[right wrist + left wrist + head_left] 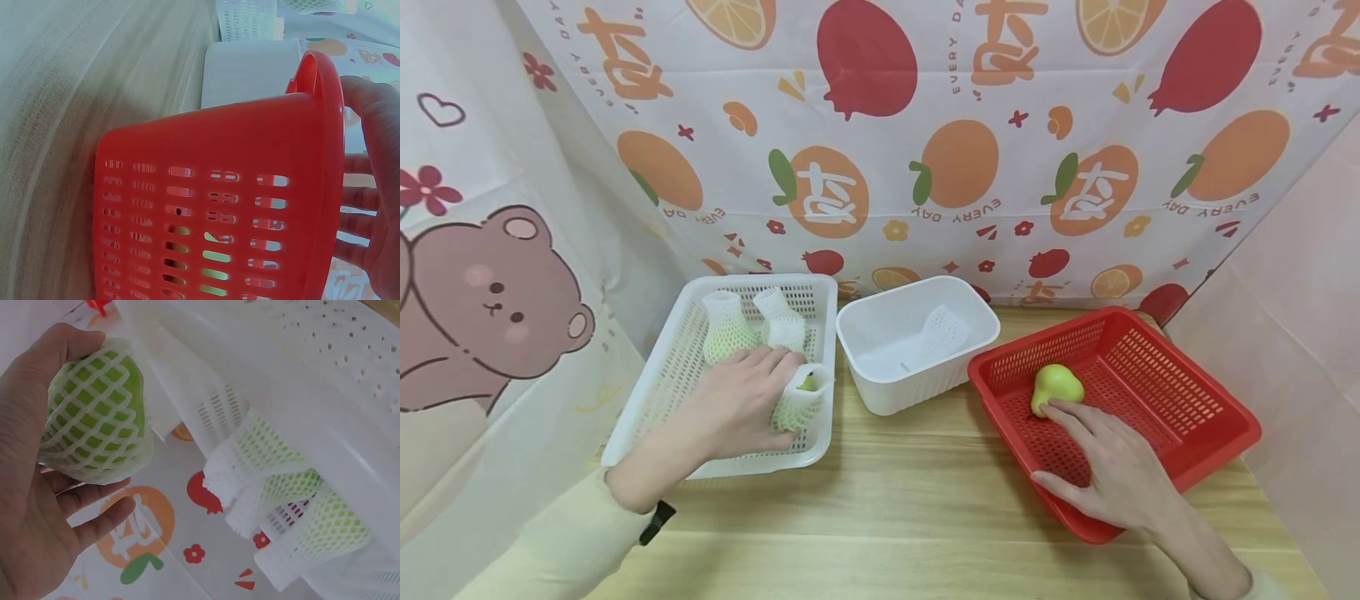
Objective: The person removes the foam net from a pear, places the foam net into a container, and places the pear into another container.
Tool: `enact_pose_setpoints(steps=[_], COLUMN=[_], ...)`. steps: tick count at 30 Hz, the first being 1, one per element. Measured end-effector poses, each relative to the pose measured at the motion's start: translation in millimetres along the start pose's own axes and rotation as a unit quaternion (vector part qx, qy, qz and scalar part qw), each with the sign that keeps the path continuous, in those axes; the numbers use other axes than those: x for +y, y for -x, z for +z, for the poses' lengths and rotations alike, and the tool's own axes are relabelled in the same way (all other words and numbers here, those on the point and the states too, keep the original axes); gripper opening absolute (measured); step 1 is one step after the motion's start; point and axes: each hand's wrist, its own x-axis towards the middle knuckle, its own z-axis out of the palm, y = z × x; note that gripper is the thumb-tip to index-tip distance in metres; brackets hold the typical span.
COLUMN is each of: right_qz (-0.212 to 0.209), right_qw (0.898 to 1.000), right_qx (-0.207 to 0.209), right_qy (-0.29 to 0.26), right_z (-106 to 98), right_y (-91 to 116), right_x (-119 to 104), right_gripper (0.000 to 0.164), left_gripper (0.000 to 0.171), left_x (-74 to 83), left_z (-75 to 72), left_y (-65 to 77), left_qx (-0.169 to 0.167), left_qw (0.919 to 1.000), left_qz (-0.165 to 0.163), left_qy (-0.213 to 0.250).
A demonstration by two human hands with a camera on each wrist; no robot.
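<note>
**Left hand (741, 400) grips a netted pear (797, 408), right hand (1108, 467) at a bare pear (1060, 385)!**

"EVERY DAY", shouts the fruit-print cloth (887, 150), over and over, among bold characters I can't read! Count them up: two baskets, one white bin (887, 392) between, all on the wooden counter (887, 500). At least two more wrapped fruits (726, 333) lie in the white basket (830, 317); one loose foam net (943, 333) sits in the bin. And the held one: green, plump, criss-crossed by white mesh, thumb and fingers round it, at the white basket's right side. Over in the red basket (1120, 392), a single smooth yellow-green pear, and that right hand is spread wide, fingertips apparently touching it!
</note>
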Motion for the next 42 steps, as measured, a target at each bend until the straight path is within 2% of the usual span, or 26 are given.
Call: enact_pose_setpoints(steps=[9,14,21,30,42], right_qz=[0.001,0.001,-0.002,-0.011,-0.008], right_qw=[1.0,1.0,1.0,1.0,1.0], right_qx=[-0.001,0.0,0.001,0.011,0.006], right_qy=[0.001,-0.002,-0.007,-0.014,-0.016], right_z=[1.4,2.1,3.4,6.3,7.5], right_y=[1.3,0.9,0.3,0.5,2.1], right_x=[-1.0,-1.3,-2.1,-4.2,-6.2], right_gripper=[0.084,0.084,0.084,0.083,0.084], left_gripper=[0.081,0.086,0.09,0.093,0.092], left_x=[16.6,26.4,44.5,68.4,93.0], left_z=[2.7,6.5,13.3,33.7,59.4], left_y=[-2.4,-3.6,-9.7,-22.4,-18.4], left_qx=[0.038,0.048,0.055,0.029,0.002], left_qw=[0.9988,0.998,0.9967,0.9947,0.9915], left_qz=[0.027,0.041,0.052,0.085,0.101], left_qy=[0.014,0.01,0.03,0.05,0.082])
